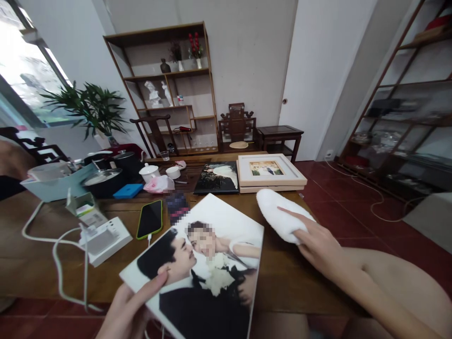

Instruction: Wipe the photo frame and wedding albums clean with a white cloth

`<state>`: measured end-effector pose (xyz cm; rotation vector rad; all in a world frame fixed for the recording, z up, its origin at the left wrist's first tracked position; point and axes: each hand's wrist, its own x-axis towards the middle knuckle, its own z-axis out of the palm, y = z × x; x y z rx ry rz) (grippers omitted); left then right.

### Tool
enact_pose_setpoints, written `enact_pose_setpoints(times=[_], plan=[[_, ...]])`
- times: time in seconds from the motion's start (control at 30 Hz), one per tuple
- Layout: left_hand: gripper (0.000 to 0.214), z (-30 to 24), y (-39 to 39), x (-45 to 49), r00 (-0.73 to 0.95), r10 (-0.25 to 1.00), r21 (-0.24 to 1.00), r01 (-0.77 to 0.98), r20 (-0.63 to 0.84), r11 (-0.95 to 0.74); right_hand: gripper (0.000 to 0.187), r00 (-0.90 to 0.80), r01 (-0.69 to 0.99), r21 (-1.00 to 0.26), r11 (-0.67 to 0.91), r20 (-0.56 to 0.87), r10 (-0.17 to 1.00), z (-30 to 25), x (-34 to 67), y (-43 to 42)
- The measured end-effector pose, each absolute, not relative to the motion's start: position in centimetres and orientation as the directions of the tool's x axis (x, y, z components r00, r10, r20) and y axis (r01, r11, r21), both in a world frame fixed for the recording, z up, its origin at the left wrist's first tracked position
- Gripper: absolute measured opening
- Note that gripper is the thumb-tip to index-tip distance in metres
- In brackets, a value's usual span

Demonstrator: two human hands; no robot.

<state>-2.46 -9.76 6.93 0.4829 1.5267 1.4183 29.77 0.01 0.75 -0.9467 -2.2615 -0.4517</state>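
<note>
A photo panel (212,292) with a wedding portrait of two people is tilted up in front of me at the table's near edge. My left hand (136,301) grips its lower left edge, thumb across the front and the other fingers hidden behind. In my right hand (314,240) is a folded white cloth (278,214), held to the right of the panel and apart from it. Beyond the panel lie a dark photo panel (217,178) showing a white dress and, beside it, a stack of light wooden picture frames (271,172).
On the wooden table (282,282) lie a phone (150,219) with a green case, a white power strip (106,240) with looping cables, a blue box (128,190), dark pots (102,181) and a light blue bin (58,181). Part of another person (12,155) shows at the left.
</note>
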Motion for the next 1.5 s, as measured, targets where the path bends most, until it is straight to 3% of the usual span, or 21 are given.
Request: enact_pose_setpoints(times=[0.1, 0.17, 0.27, 0.37, 0.53, 0.7, 0.87, 0.93, 1.03, 1.13, 1.2, 1.3, 1.4, 1.5], plan=[[0.039, 8.3, -9.5, -2.5, -0.479, 0.805, 0.931, -0.271, -0.350, 0.244, 0.026, -0.450, 0.681, -0.066, 0.729, 0.747, 0.489, 2.4, 28.5, -2.3], [0.032, 8.9, -9.2, -2.2, -0.451, 0.814, 0.928, -0.241, -0.367, 0.285, 0.039, -0.420, 0.638, -0.158, 0.753, 0.748, 0.513, 3.7, 26.9, -3.9], [0.041, 9.1, -8.7, -1.4, -0.384, 0.845, 0.926, -0.212, -0.372, 0.311, 0.055, -0.450, 0.602, -0.237, 0.763, 0.689, 0.568, 5.5, 23.8, -5.4], [0.053, 8.7, -8.6, -0.1, -0.376, 0.852, 0.926, -0.241, -0.365, 0.290, 0.050, -0.550, 0.586, -0.205, 0.784, 0.610, 0.570, 6.4, 21.0, -6.0], [0.050, 7.7, -9.2, 1.5, -0.380, 0.865, 0.939, -0.235, -0.327, 0.252, 0.036, -0.630, 0.583, -0.081, 0.808, 0.583, 0.513, 4.8, 19.1, -7.2], [0.057, 6.1, -9.5, 1.4, -0.390, 0.839, 0.920, -0.255, -0.379, 0.297, 0.061, -0.582, 0.650, -0.021, 0.760, 0.630, 0.515, 2.1, 19.4, -8.1], [0.050, 5.2, -9.8, 1.7, -0.417, 0.872, 0.961, -0.211, -0.256, 0.181, 0.081, -0.623, 0.590, -0.071, 0.804, 0.594, 0.509, 2.6, 21.1, -7.5], [0.049, 5.3, -9.8, 2.4, -0.369, 0.913, 0.963, -0.258, -0.174, 0.079, 0.076, -0.600, 0.568, -0.141, 0.811, 0.603, 0.526, 4.0, 22.1, -7.6], [0.050, 5.7, -8.8, 3.3, -0.338, 0.935, 0.958, -0.288, -0.110, 0.009, 0.062, -0.501, 0.613, -0.293, 0.734, 0.574, 0.648, 6.5, 23.8, -8.2], [0.057, 5.8, -6.8, 3.5, -0.360, 0.930, 0.956, -0.245, 0.068, -0.164, 0.040, -0.256, 0.671, -0.494, 0.552, 0.545, 0.799, 8.4, 25.5, -8.6], [0.069, 5.5, -5.4, 3.1, -0.418, 0.900, 0.966, -0.155, 0.125, -0.207, 0.031, -0.006, 0.582, -0.709, 0.398, 0.486, 0.874, 9.0, 26.4, -8.1], [0.074, 4.8, -4.0, 2.3, -0.346, 0.937, 0.985, -0.173, -0.048, -0.013, 0.039, 0.152, 0.144, -0.974, 0.176, 0.197, 0.968, 9.1, 27.3, -6.5], [0.057, 4.2, -3.5, 2.1, -0.207, 0.962, 0.953, -0.281, -0.178, 0.116, 0.043, 0.082, -0.220, -0.975, -0.032, -0.052, 0.995, 8.2, 27.6, -4.7], [0.052, 3.7, -3.5, 2.6, -0.229, 0.945, 0.937, -0.314, -0.233, 0.154, 0.039, 0.031, -0.267, -0.954, -0.137, -0.150, 0.988, 6.8, 27.9, -3.6]])
